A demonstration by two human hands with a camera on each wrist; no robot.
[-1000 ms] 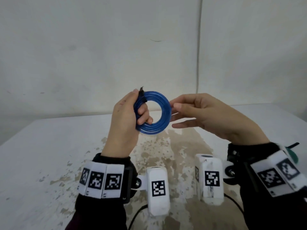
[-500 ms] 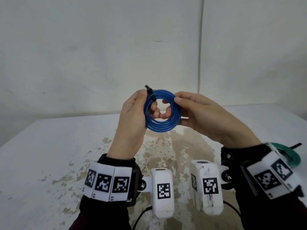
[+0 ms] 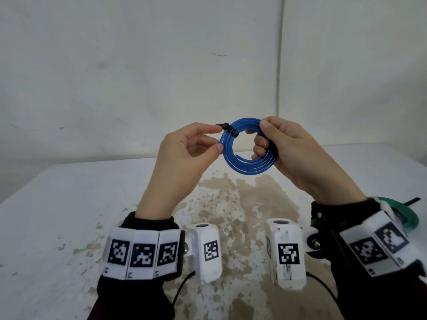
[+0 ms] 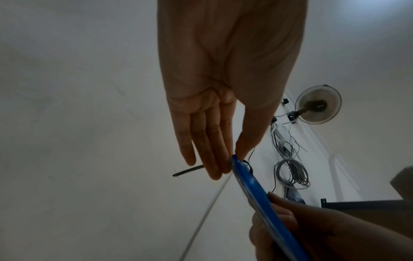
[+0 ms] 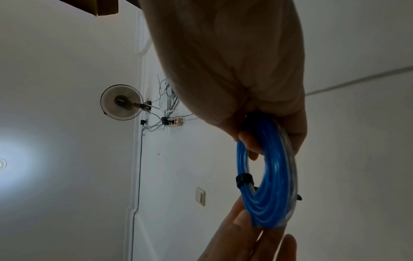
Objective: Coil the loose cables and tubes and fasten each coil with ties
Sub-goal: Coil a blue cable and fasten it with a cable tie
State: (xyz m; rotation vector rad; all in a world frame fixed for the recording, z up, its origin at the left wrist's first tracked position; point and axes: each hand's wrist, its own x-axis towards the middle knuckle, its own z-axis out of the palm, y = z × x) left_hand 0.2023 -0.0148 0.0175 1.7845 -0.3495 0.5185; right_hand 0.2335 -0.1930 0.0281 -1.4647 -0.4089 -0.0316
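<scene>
Blue tube coil (image 3: 248,148) (black-tied (image 3: 230,130)) between both hands, seemingly pinched.

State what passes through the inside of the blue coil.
The right hand's fingers curl through the coil; behind shows the table. The coil under them is covered.

A white table (image 3: 69,204) with a worn, brown-stained patch stands against plain white walls (image 3: 138,65), while a wall fan (image 5: 121,102), a power strip (image 5: 175,122), tangled wires (image 4: 290,169) and a light switch (image 5: 200,196) hang higher up.
</scene>
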